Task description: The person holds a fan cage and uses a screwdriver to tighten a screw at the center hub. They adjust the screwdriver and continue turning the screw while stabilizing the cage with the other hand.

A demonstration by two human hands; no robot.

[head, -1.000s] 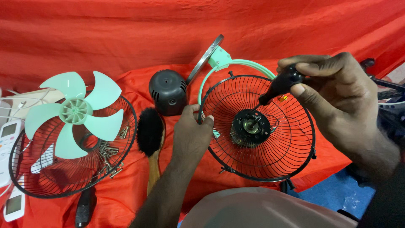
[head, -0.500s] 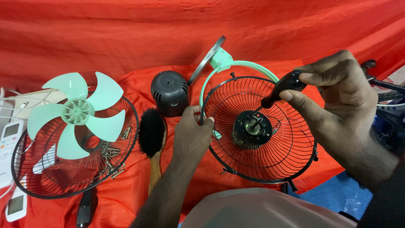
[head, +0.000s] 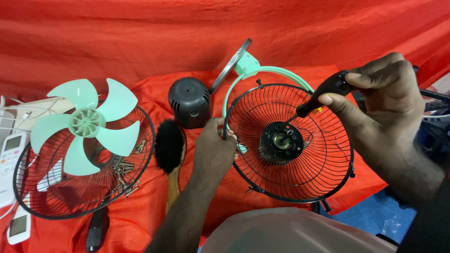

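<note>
Head view, starting at the fingers: the right hand (head: 384, 100) is wrapped tightly around one black-handled screwdriver (head: 323, 91), thumb pressed along the grip, with the shaft slanting down and left so its tip meets the black motor hub (head: 281, 142) at the centre of the rear fan guard (head: 300, 182). The left hand (head: 213, 150) is curled narrow over the left rim of that same guard, fingertips hooked on the wire ring and steadying it. This black wire guard stands tilted toward the camera on the red cloth (head: 140, 37), just right of centre, with one pale green bracket (head: 255, 70) arching over its top edge.

Moving outward, one black domed motor cover (head: 189, 102) sits just behind the left hand. One dark bristle brush (head: 169, 150) with a wooden handle lies just left of the left wrist. Further left rests a second wire guard (head: 93, 201), lying like a bowl; it holds one pale green fan blade (head: 86, 124) with five vanes and a small heap of brass-coloured screws (head: 126, 171), too jumbled to count. One black tool handle (head: 96, 232) lies at the front rim of that guard. At the far left edge are two white remote controls (head: 11, 154), one above the other, partly cut off by the frame.
</note>
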